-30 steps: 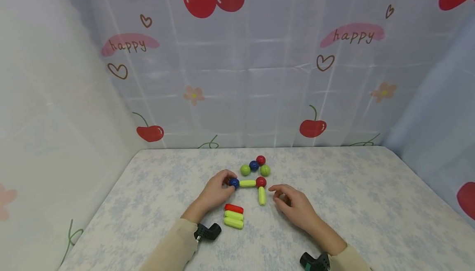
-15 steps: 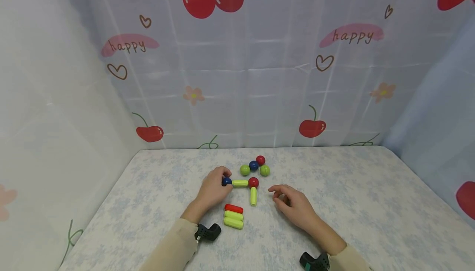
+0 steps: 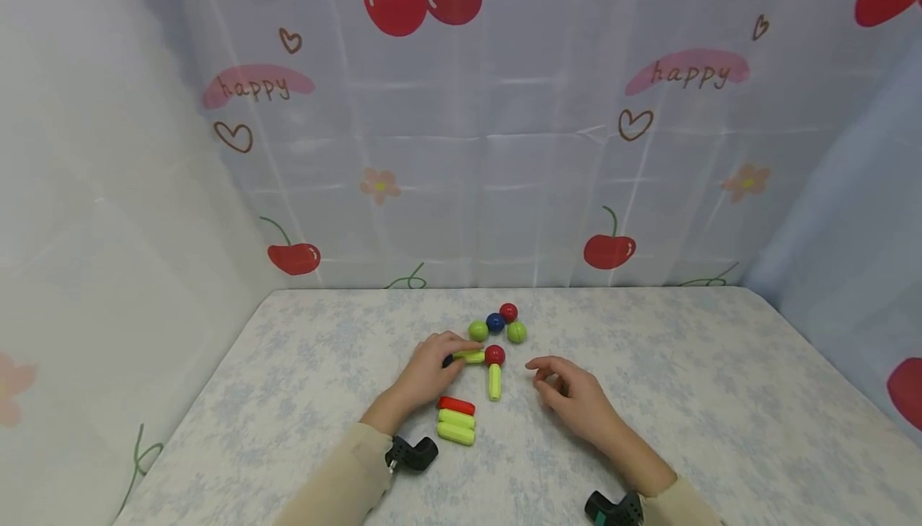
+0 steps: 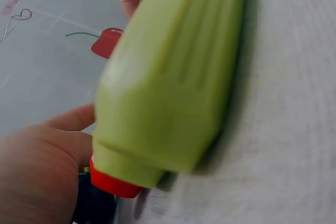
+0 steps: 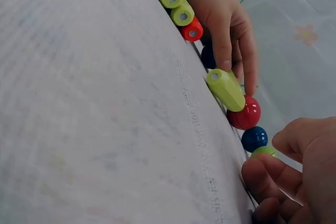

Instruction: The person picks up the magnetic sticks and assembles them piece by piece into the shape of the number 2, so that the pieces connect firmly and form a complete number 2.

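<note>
My left hand spans a yellow-green magnetic rod, its thumb on the near side and a finger on the far side. A dark blue ball, partly hidden under that hand, is at the rod's left end. At its right end sits a red ball, from which a second yellow-green rod points toward me. My right hand rests to the right of this piece, fingers loosely curled and holding nothing. In the right wrist view, a grey disc shows in the end of the second rod.
Behind the piece lie two green balls, a blue ball and a red ball. By the left wrist, a red rod and two yellow-green rods lie side by side. A printed curtain hangs beyond the table.
The joined piece was drawn left by the left hand holding its blue ball. That hand has since shifted right, off the ball and onto the rod. The right hand stays put.
</note>
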The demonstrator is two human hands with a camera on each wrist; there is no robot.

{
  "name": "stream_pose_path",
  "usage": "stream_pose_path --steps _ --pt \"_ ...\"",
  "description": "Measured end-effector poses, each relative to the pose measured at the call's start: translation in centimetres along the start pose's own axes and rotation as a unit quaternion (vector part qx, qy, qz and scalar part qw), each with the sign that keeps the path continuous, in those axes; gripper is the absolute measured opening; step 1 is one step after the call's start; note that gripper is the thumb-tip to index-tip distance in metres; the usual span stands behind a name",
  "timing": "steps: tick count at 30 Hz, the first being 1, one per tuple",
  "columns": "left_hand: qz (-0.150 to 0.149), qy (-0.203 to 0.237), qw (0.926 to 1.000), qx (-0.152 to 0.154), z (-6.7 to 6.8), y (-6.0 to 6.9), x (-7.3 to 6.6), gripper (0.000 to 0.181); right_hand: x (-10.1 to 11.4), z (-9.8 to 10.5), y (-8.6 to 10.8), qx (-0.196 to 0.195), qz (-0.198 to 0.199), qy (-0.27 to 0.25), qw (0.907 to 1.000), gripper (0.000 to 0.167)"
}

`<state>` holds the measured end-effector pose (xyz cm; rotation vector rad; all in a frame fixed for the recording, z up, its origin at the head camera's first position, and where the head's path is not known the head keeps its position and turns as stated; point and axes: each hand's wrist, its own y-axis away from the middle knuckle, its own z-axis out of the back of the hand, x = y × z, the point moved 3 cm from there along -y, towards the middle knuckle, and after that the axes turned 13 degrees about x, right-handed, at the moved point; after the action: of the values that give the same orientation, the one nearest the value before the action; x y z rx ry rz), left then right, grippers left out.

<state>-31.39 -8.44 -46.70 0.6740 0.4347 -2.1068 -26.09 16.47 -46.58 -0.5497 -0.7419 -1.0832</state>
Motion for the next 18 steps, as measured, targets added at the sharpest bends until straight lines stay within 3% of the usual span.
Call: stream_pose_path --steps 5,18 --pt "-0.002 -0.012 0.9999 0.002 0.0 -0.1 0.0 0.036 0.3 0.6 -1.4 0.005 -0.04 -0.023 0.9989 0.028" --pt "-0.006 -0.035 0.9994 0.003 -0.2 -0.1 0.3 0.038 -0.2 0.8 -7.1 -0.03 -0.093 0.081 0.992 0.049"
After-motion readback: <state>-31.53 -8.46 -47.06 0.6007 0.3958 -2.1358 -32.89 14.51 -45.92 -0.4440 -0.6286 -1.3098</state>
